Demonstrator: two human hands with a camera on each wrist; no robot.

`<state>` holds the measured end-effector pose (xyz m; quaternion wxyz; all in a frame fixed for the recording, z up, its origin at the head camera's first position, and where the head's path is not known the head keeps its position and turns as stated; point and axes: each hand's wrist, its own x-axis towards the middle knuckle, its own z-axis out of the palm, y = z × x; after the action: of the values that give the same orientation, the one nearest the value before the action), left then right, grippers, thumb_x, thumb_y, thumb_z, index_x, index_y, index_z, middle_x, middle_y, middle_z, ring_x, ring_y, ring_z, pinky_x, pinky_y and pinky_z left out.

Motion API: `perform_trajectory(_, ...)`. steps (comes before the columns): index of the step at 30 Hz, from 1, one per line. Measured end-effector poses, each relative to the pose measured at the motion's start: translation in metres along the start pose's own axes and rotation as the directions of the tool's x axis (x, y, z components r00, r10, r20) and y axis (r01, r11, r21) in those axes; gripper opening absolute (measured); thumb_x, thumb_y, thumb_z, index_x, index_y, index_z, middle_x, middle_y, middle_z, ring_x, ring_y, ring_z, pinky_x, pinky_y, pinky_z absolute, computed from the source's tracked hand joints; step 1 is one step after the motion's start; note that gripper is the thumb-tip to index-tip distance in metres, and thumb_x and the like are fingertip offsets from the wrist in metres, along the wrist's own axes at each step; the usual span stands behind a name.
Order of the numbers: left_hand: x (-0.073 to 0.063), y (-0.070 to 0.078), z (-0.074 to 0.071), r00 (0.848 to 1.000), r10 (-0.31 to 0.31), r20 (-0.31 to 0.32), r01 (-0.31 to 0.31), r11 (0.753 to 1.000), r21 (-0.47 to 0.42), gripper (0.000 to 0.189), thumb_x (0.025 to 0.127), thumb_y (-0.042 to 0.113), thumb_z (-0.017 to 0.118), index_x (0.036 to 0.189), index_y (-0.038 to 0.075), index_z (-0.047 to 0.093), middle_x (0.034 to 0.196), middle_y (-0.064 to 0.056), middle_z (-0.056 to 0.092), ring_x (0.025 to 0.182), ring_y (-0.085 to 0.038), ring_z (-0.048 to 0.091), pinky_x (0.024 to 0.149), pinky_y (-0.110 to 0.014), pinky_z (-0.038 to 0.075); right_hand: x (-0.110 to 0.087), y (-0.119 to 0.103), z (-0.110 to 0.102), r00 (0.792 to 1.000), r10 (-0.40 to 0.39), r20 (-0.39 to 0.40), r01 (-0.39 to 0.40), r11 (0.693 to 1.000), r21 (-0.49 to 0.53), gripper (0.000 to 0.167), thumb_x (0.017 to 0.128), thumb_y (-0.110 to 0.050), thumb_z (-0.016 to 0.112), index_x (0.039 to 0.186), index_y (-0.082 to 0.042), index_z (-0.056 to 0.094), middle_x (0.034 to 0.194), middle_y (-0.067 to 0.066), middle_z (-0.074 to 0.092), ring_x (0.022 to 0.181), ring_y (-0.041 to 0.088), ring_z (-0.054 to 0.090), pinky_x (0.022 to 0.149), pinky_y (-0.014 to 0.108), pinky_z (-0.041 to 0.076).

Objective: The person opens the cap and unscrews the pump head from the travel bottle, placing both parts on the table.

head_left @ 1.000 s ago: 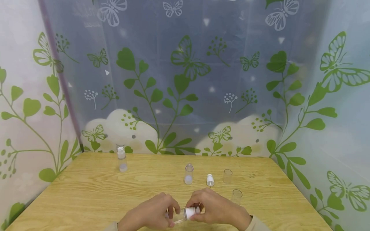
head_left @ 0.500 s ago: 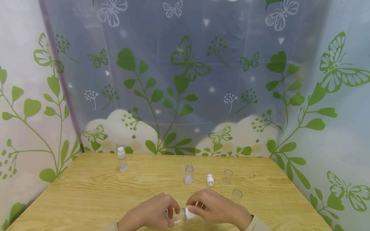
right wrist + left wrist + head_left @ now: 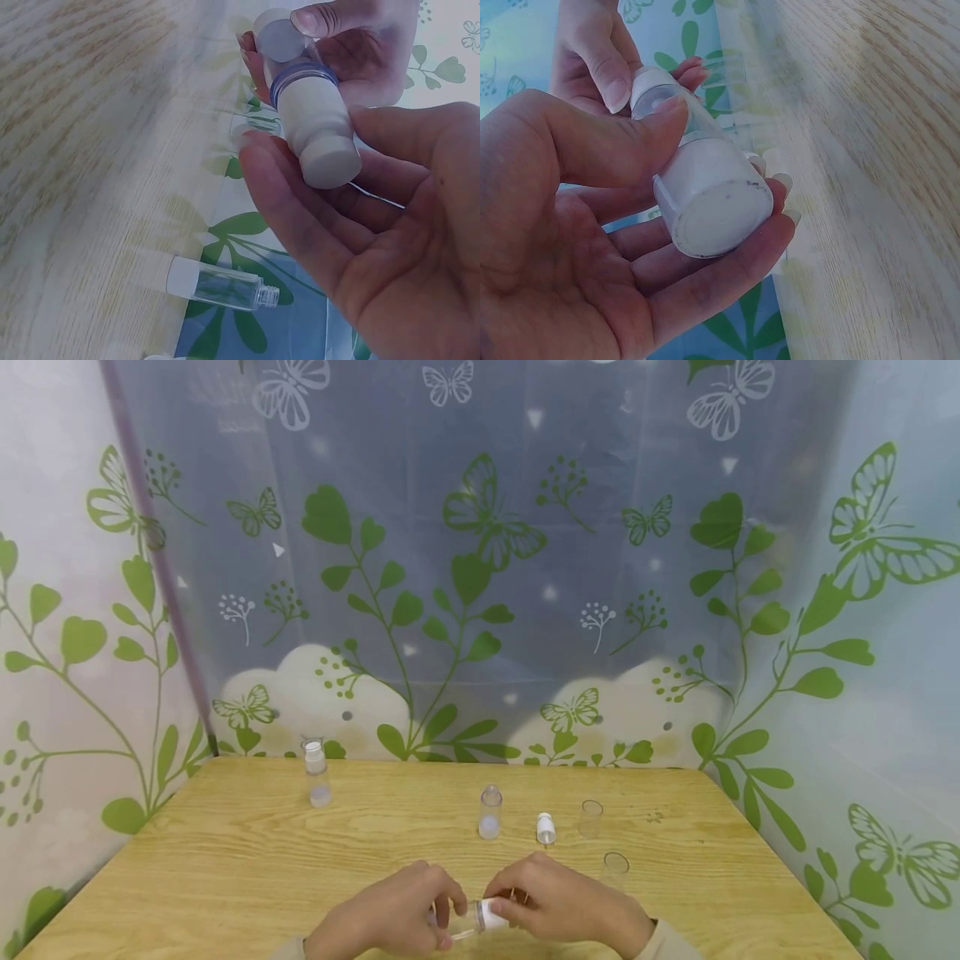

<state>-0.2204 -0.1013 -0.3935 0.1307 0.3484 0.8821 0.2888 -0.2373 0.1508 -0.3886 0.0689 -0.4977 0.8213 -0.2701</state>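
My left hand [image 3: 401, 906] grips the lower body of a small clear pump bottle [image 3: 712, 199], tilted on its side over the near part of the table. The thumb lies along the clear wall, and the fingers support the white base. From the other end, my right hand [image 3: 558, 902] holds the bottle's white pump top [image 3: 311, 112] between thumb and curled fingers. This pump top sits on the bottle's neck against a dark ring. Beyond my right hand, a second white pump top [image 3: 546, 829] stands on the table, its thin tube showing.
An uncovered clear bottle [image 3: 491, 818] stands upright mid-table. Two clear caps [image 3: 591, 820] are to its right, the nearer one close behind my right hand. Another bottle with a white pump top [image 3: 317, 777] stands at the back left. Printed curtains surround the wooden table [image 3: 225, 860].
My right thumb and fingers have loosened around the white pump top, shifted along it and closed on it again. My left hand and the bottle have stayed in place.
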Motion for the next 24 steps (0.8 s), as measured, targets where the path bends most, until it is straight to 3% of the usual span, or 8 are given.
perform_trajectory(9,-0.0006,0.0002,-0.0002,1.0,0.002,-0.005,-0.002,1.0,0.022,0.026,0.08,0.003,0.08,0.106,0.006,0.078,0.082,0.003,0.074,0.069,0.001,0.063,0.065,-0.018,0.053,-0.0002,-0.0029,0.0018,0.999,0.033,-0.019,-0.034,0.999,-0.03,0.017,0.103,-0.016,0.064,0.112,-0.007,0.075,0.103,0.001,0.077,0.08,-0.01,0.06,0.07,0.009,0.053)
perform_trajectory(16,-0.0001,0.0004,0.0002,1.0,-0.001,-0.007,0.001,1.0,0.025,0.025,0.079,0.003,0.08,0.104,0.005,0.078,0.081,0.003,0.074,0.068,0.001,0.063,0.064,-0.018,0.053,0.0003,-0.0047,0.0017,0.998,0.047,-0.043,-0.047,0.999,0.01,0.013,0.095,-0.013,0.075,0.107,-0.009,0.075,0.098,0.001,0.075,0.078,-0.009,0.058,0.067,0.011,0.055)
perform_trajectory(24,0.0001,-0.0005,0.0003,1.0,-0.006,-0.003,0.006,1.0,0.018,0.026,0.079,0.002,0.081,0.105,0.005,0.078,0.081,0.003,0.074,0.067,0.001,0.063,0.064,-0.018,0.053,0.0007,-0.0039,0.0025,0.997,0.032,-0.064,-0.032,0.999,0.009,0.014,0.092,-0.01,0.077,0.106,-0.008,0.074,0.097,0.001,0.075,0.078,-0.01,0.056,0.067,0.016,0.057)
